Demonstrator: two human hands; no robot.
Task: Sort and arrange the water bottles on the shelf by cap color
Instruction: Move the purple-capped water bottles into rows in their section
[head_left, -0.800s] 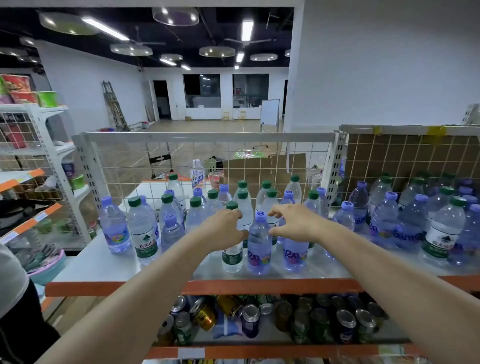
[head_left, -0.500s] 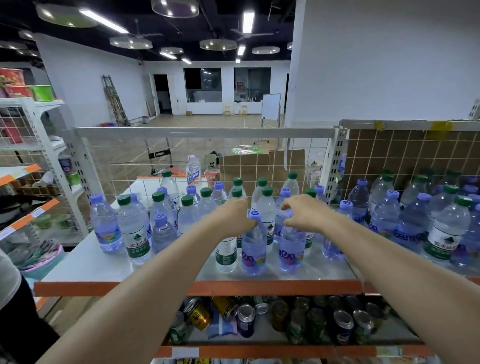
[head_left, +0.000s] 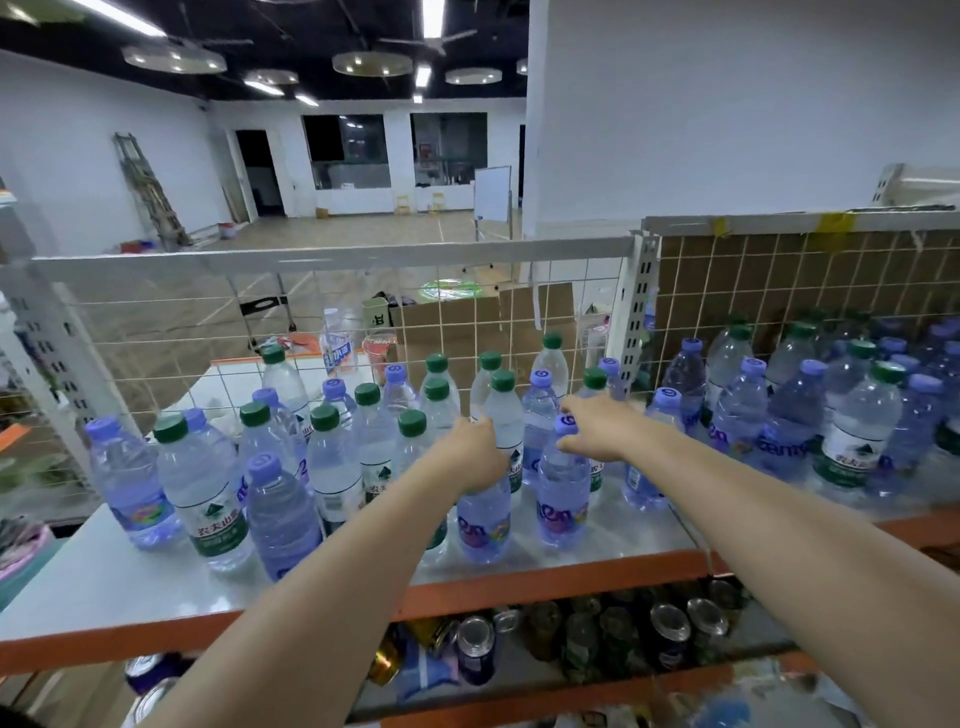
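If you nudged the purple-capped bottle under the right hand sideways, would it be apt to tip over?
Probably, somewhat. The purple-capped bottle is tall and narrow, so a push up at the cap, where the right hand is, could topple it. It looks full, which should steady it, and close neighbours would likely catch it.

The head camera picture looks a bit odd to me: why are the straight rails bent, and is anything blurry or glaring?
Head view: the wide lens bows the shelf's white top rail and stretches both forearms; the ceiling lights glare white; the cans on the lower shelf are dim and soft; the purple-capped bottles at centre stay fairly sharp.
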